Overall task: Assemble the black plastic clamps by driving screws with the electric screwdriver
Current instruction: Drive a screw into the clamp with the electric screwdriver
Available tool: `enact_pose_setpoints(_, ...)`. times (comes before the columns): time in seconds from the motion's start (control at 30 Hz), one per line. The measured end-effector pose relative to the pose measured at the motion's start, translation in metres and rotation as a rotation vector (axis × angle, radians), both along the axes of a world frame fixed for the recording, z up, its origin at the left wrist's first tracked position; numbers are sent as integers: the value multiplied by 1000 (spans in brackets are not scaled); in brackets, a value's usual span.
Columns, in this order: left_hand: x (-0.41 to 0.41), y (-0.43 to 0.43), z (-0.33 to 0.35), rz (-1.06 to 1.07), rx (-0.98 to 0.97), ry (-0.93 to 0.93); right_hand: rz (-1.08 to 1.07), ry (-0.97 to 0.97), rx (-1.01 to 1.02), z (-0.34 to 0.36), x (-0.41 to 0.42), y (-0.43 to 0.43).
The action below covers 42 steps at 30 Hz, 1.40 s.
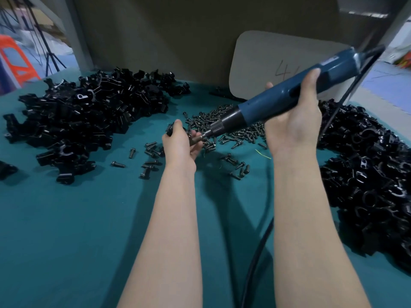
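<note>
Heaps of black plastic clamp pieces (73, 116), hard and glossy, catch the light on a matt teal cloth table cover (77, 241). Small dark metal screws (235, 130) lie among them with a dull sheen. The long blue electric screwdriver (289, 92) has a smooth satin plastic body and a ribbed black collar (219, 128). Its black cable (255, 252) looks rubbery. Behind stands a matt grey card sheet (266, 63).
</note>
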<state>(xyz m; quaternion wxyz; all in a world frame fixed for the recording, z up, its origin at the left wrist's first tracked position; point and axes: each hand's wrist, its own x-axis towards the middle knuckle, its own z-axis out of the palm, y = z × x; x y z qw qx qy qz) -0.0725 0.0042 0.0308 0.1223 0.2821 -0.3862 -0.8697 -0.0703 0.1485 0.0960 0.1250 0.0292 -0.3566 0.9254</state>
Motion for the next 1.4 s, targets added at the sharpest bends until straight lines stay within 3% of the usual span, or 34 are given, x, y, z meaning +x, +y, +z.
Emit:
enact_pose_setpoints(0.33, 3, -1, 0, -30, 108, 17, -5, -117, -138, -2, 0, 13)
enact_pose_setpoints(0.63, 1, 0, -1, -35, 99, 49, -80, -93, -170, -4, -5, 14)
enact_pose_setpoints(0.83, 3, 2, 0, -46, -16, 15, -148, -92, -97, -1, -5, 12)
enact_pose_setpoints(0.97, 4, 4, 2, -22, 47, 77, -184, -58, -9, -2, -4, 6)
enact_pose_setpoints(1.4, 1, 7, 0, 0, -128, 35, -200, -60, -8, -5, -6, 4)
